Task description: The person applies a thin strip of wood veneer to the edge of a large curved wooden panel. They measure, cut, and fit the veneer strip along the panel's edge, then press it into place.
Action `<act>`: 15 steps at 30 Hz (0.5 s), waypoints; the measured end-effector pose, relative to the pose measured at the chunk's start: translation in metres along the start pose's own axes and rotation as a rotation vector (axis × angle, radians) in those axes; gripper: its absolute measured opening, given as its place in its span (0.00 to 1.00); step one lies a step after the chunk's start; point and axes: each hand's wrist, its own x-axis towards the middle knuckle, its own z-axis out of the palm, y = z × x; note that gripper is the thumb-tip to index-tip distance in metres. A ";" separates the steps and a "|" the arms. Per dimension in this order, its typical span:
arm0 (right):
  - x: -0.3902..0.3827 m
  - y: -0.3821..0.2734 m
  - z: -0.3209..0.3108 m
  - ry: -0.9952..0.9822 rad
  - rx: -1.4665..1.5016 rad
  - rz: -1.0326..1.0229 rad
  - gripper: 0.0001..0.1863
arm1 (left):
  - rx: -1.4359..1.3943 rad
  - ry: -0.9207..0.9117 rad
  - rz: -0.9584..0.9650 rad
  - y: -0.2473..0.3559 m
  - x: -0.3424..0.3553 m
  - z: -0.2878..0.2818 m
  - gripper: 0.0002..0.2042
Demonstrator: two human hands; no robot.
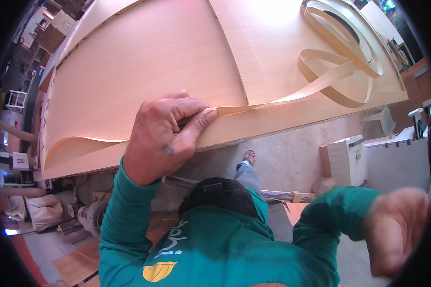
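Observation:
A long, thin strip of wood-coloured edge banding [316, 87] runs along the near edge of a large pale wood-grain panel [153, 62]. My left hand [165, 131] is closed on the strip, pinching it between thumb and fingers above the panel's near edge. To the left of this hand the strip rises in a low curve toward the panel's left corner. Rightward it twists into loose loops beside a coil of the same banding [368, 50]. Away from the panel, at the far right of the picture, my right hand [400, 229] is raised and smeared by motion; its fingers are unclear.
Below the panel's near edge is a concrete floor [282, 148], where my foot [249, 156] shows. White and grey cabinets [342, 160] stand at the right. A fan-like machine [92, 217] and a pale sack [45, 210] sit low on the left. Wooden boards [81, 263] lie at lower left.

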 end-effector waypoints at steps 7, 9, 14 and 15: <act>-0.071 0.035 0.053 -0.410 -0.138 0.527 0.12 | 0.025 0.005 0.011 -0.003 0.001 0.002 0.09; -0.077 0.048 0.065 -0.433 -0.158 0.520 0.12 | 0.004 -0.010 -0.012 -0.002 0.001 0.000 0.09; -0.075 0.070 0.071 -0.512 -0.250 0.388 0.11 | 0.017 -0.014 0.002 -0.001 0.001 0.000 0.09; -0.074 0.072 0.071 -0.531 -0.273 0.366 0.11 | 0.014 -0.006 0.013 -0.002 0.001 0.001 0.09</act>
